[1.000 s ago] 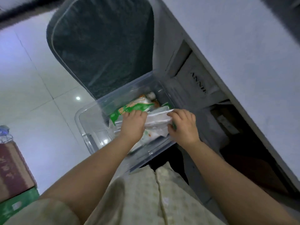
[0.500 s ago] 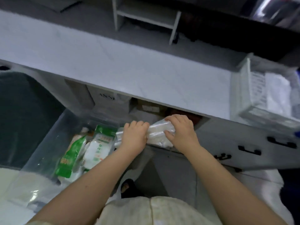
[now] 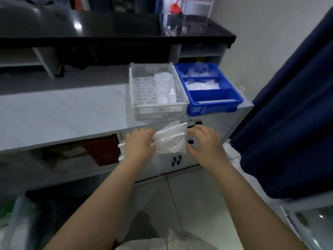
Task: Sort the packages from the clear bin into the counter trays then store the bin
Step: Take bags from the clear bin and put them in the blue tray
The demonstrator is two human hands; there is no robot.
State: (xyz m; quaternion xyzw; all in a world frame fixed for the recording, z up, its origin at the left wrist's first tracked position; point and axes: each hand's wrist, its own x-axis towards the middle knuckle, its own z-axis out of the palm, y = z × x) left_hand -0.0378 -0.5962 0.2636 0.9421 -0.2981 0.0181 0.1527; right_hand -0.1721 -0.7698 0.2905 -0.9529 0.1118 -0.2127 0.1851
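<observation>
I hold a bundle of clear plastic packages (image 3: 169, 140) in front of the counter's front edge. My left hand (image 3: 139, 143) grips its left end, with more white packaging sticking out behind the hand. My right hand (image 3: 204, 141) pinches the right end between thumb and fingers. Just beyond the bundle, a white slotted tray (image 3: 137, 98) on the grey counter (image 3: 63, 112) holds white packets. A blue divided tray (image 3: 212, 109) to its right holds clear bags. The clear bin (image 3: 16, 215) is at the lower left by my side, only partly in view.
A dark blue curtain (image 3: 288, 114) hangs close on the right. Drawers with black handles (image 3: 176, 160) sit under the counter. A black raised shelf (image 3: 108, 33) runs behind the counter. A white-framed object (image 3: 313, 224) stands at the lower right on the tiled floor.
Both hands lifted the bundle out of the clear bin and carried it up and right to the counter edge below the trays. The bin now lies at the lower left.
</observation>
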